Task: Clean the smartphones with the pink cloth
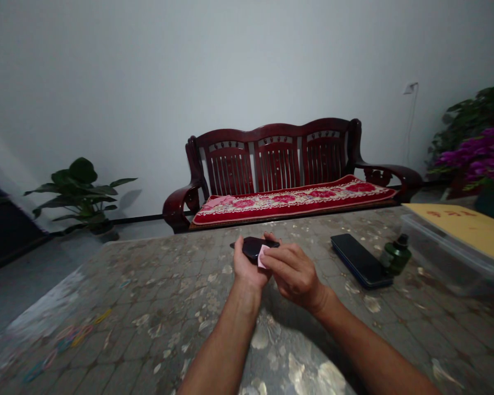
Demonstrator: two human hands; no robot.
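My left hand (249, 269) is closed around a dark, glossy, flat object (251, 248), palm up, above the table. Its exact kind cannot be made out; a thin dark tip sticks out past the thumb on the left. My right hand (294, 271) pinches a small pink piece (262, 256), cloth or paper, and presses it against the right part of the dark object. Part of that object is hidden by the fingers and the pink piece. To the right of my hands, a black phone-like slab (360, 259) with a blue edge lies on the table.
A small dark green bottle (396, 255) stands by the slab. A clear plastic box (436, 263) with a yellow sheet (463, 227) on top is farther right. Coloured bands (82, 334) lie at left on the patterned tablecloth (168, 307). A wooden bench (278, 164) stands beyond.
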